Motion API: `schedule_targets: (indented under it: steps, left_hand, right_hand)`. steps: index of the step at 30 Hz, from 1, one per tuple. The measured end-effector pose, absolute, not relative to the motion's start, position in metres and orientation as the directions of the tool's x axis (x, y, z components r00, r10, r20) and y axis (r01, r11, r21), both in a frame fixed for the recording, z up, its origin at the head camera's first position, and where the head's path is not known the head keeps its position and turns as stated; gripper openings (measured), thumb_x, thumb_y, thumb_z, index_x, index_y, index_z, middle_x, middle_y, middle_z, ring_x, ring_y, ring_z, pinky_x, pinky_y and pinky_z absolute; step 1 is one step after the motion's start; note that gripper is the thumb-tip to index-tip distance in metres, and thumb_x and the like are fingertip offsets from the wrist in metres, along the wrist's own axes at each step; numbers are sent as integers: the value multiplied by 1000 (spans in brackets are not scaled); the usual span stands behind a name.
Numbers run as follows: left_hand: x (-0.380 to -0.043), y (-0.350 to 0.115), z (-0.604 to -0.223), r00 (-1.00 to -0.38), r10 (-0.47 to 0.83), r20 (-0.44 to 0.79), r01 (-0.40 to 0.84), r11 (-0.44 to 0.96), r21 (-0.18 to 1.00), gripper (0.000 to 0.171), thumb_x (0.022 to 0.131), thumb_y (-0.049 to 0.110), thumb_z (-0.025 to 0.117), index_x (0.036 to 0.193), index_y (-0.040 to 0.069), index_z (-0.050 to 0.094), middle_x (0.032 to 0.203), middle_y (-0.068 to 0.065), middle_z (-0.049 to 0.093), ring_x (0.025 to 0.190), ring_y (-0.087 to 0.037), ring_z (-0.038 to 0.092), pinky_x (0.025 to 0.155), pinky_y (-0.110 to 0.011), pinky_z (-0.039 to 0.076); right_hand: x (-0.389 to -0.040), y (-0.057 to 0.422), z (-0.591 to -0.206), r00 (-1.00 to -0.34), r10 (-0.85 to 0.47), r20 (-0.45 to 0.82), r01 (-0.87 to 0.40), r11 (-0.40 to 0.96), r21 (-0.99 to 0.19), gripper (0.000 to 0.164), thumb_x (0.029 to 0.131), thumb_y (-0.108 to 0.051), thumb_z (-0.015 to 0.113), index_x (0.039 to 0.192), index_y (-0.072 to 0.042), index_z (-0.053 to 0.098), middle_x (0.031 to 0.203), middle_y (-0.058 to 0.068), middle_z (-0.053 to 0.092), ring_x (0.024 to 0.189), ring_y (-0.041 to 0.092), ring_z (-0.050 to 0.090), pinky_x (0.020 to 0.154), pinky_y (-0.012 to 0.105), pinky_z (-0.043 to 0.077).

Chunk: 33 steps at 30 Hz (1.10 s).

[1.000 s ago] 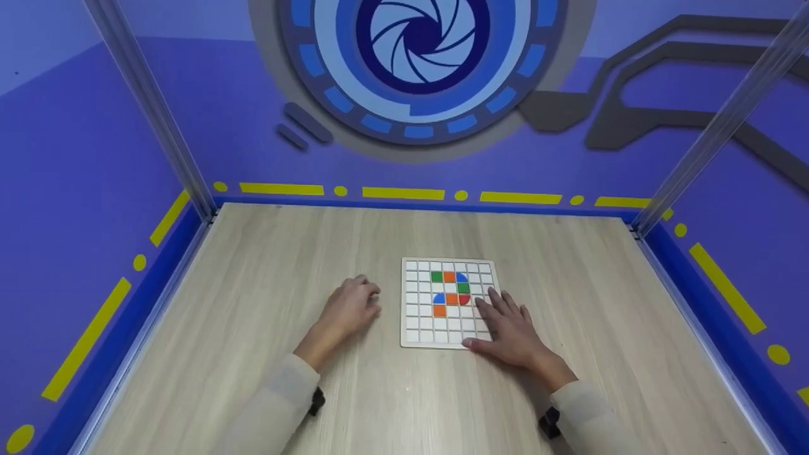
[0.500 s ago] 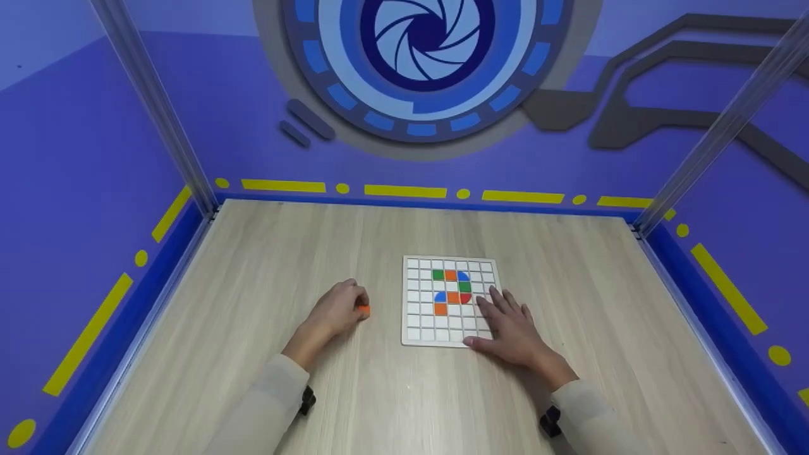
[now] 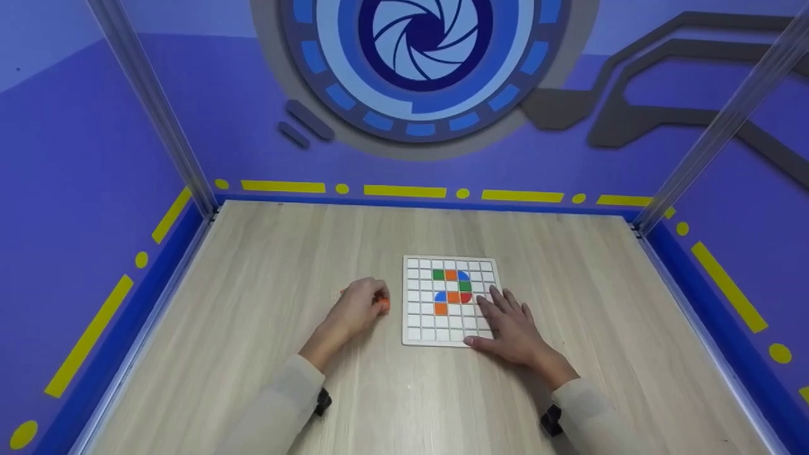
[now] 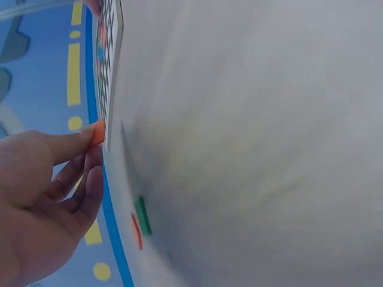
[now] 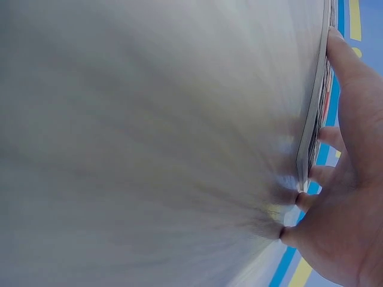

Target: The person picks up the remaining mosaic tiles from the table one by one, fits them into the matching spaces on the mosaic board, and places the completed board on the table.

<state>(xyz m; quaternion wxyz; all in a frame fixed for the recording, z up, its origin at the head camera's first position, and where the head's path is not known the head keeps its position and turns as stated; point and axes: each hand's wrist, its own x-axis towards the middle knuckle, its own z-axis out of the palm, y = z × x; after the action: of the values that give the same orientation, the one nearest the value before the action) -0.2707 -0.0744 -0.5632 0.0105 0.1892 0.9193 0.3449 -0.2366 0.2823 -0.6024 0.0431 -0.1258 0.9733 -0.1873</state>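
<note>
My left hand (image 3: 355, 309) pinches a small orange tile (image 3: 384, 305) between thumb and fingers, just left of the white grid board (image 3: 422, 332). The left wrist view shows that orange tile (image 4: 98, 133) at the thumb tip, overlapping the board's edge. Spread over the board's right side is my right hand (image 3: 515, 332), its fingers extended and thumb at the lower edge. In the right wrist view its thumb and some fingertips touch the board (image 5: 309, 137), while others reach the table. Green, orange, blue and red tiles form a bent pattern in the grid, among white ones.
On the table, a green tile (image 4: 143, 215) and a reddish-orange tile (image 4: 136, 231) lie below the left hand in its wrist view. The wooden table (image 3: 404, 404) is bounded by blue-purple walls (image 3: 208, 114) and metal corner posts (image 3: 152, 114).
Over the last half second my left hand has moved right, nearer the board, with the orange tile. My right hand and the board's pattern stay as they were.
</note>
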Motion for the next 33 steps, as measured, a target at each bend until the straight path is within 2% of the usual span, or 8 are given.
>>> schedule_targets:
  steps: [8, 11, 15, 19, 26, 33]
  left_hand:
    - [-262, -17, -560, -942, 328, 78, 293, 682, 671, 14, 98, 14, 78, 112, 12, 76, 103, 5, 61, 93, -11, 57, 82, -27, 53]
    - [-262, 2, -559, -930, 360, 71, 307, 657, 689, 12, 98, 13, 78, 110, 11, 77, 104, 5, 62, 94, -10, 58, 83, -26, 53]
    - [-264, 22, -562, -910, 407, 81, 350, 644, 680, 5, 98, 10, 77, 103, 11, 77, 98, 6, 59, 88, -9, 57, 76, -24, 52]
    - [-266, 31, -570, -903, 423, 78, 365, 657, 660, 6, 97, 8, 77, 96, 13, 75, 92, 7, 57, 82, -8, 54, 71, -23, 48]
    - [-264, 34, -580, -915, 402, 42, 330, 684, 650, 5, 99, 12, 77, 94, 15, 76, 93, 7, 57, 84, -9, 54, 74, -25, 48]
    - [-260, 31, -582, -915, 399, 63, 352, 713, 607, 4, 98, 15, 79, 101, 17, 77, 97, 7, 56, 86, -9, 54, 77, -25, 50]
  right_hand:
    - [-235, 282, -602, -961, -271, -49, -232, 894, -382, 106, 86, -80, 66, 166, -16, 37, 175, 15, 17, 161, 46, 8, 121, 73, 8]
    - [-235, 282, -602, -962, -271, -39, -237, 895, -379, 105, 86, -79, 67, 165, -16, 38, 175, 16, 18, 160, 46, 9, 121, 73, 8]
    - [-236, 282, -601, -963, -267, -28, -240, 902, -360, 104, 87, -79, 66, 164, -15, 40, 174, 17, 20, 160, 47, 11, 120, 75, 10]
    - [-237, 282, -600, -961, -275, -33, -244, 900, -362, 103, 87, -79, 66, 164, -15, 40, 174, 18, 20, 160, 47, 11, 120, 75, 10]
    - [-236, 282, -599, -962, -272, -34, -241, 900, -364, 103, 88, -78, 66, 164, -14, 39, 174, 18, 20, 160, 48, 11, 120, 75, 9]
    - [-236, 281, -601, -965, -260, -37, -229, 903, -363, 104, 87, -78, 67, 165, -15, 39, 174, 17, 19, 160, 47, 10, 120, 75, 9]
